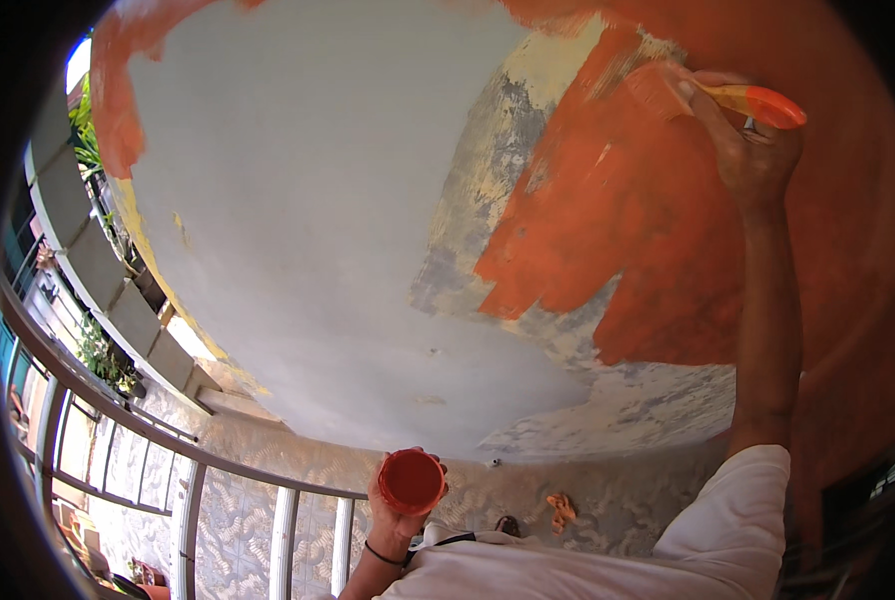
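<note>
Right hand [760, 158] pinches brush [765, 105] at orange-painted wall [658, 220] (bristles [654, 90] blurred, contact probable); left hand [396, 520] curls its fingers around red paint cup [411, 482].

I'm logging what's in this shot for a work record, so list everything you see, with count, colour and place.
Wall: one, grey, partly orange, filling the centre
Paintbrush: one, orange and yellow handle, in right hand
Cup: one, red, in left hand
Railing: one, brown and pale, lower left
Low wall: one, grey, left
Plants: at least two, green, far left
Floor: one, patterned grey-brown, below the wall
Orange item: one, kind unclear, on the floor
Dark items: count unclear, lower right edge
Shirt: one, white, bottom
Wristband: one, dark, left wrist
Hands: two, bare, bottom centre and upper right
</note>
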### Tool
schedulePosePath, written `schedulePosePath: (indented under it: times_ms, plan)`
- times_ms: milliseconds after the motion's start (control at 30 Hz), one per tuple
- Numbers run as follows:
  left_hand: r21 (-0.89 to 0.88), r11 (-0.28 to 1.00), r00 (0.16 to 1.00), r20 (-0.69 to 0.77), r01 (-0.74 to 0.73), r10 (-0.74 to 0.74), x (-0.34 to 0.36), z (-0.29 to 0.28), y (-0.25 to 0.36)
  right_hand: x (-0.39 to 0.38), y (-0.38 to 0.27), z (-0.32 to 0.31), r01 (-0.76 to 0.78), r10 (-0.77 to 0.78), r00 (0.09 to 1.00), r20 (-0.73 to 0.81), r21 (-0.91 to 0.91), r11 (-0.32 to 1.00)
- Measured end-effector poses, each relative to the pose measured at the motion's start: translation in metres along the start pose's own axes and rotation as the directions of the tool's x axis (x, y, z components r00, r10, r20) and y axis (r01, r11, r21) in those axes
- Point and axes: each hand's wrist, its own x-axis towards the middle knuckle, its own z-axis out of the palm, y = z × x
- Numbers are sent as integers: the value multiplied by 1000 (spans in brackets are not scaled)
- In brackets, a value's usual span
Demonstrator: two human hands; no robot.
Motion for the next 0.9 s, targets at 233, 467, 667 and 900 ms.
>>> schedulePosePath:
  times_ms: [233,467,667,900]
  plan:
    - [-26,999,999,-45,-33,31,-5,2,5,-111,-39,102,644,-576,762,295,-433,631]
    - [58,996,985,-150,-73,81,-6,20,11,-147,-55,106,310,-299,855,424,45,950]
    - [-48,998,997,-64,-50,46,-2,1,25,52,33,-29,-169,165,985,38,99,981]
    - [-13,998,995,-78,-62,61,0,7,16,70,35,-39,427,-492,870,-47,-431,795]
